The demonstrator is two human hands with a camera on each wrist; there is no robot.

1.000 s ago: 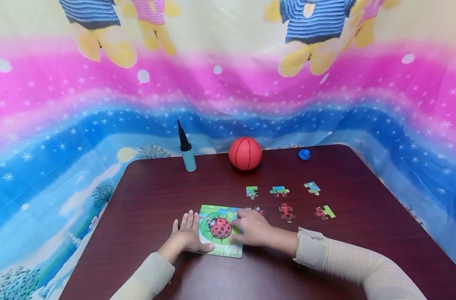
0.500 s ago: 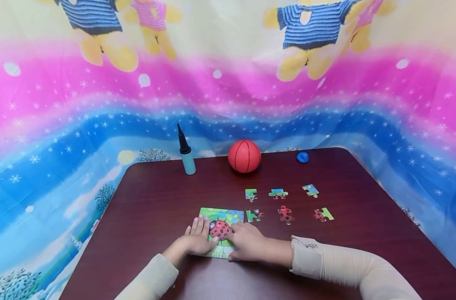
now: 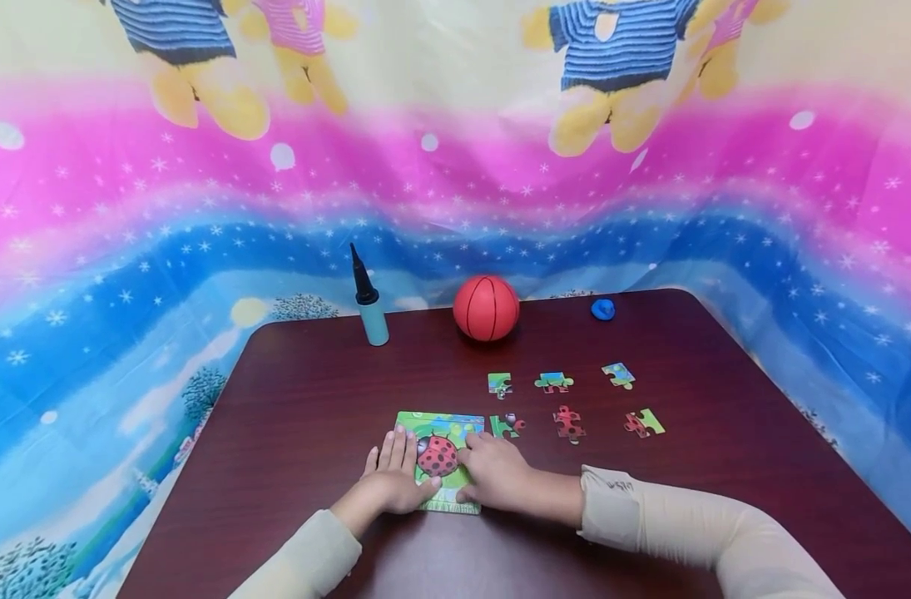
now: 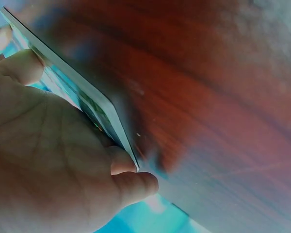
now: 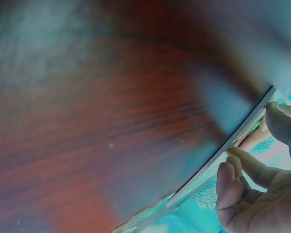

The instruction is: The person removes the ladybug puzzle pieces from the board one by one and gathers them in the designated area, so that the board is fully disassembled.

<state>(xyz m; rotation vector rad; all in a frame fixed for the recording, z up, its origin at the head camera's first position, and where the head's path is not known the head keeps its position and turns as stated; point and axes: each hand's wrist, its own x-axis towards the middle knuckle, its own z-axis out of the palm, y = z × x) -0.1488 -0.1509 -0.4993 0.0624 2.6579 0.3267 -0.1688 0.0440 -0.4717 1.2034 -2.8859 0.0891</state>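
A ladybug puzzle board [image 3: 443, 457] lies on the dark wooden table in front of the person. The left hand [image 3: 392, 485] rests on its left side, fingers straight and thumb towards the lower middle. Opposite it, the right hand [image 3: 502, 474] touches the board's right side with thumb and index finger held apart. In the right wrist view that hand's other fingers [image 5: 230, 187] are loosely bent beside the board's edge. Loose jigsaw pieces lie beyond in two rows, including a red spotted piece [image 3: 570, 423] and a green piece [image 3: 504, 426] close to the board's upper right corner.
At the table's far side stand a teal hand pump [image 3: 374, 323] with a black nozzle, a red ball [image 3: 487, 309] and a small blue lump [image 3: 602, 309]. A patterned cloth [image 3: 425, 200] hangs behind and around the table [image 3: 313, 383].
The left hand has slid right, further onto the board. The right hand has drawn back to the board's lower right side, uncovering the green piece. The loose pieces stay in place.
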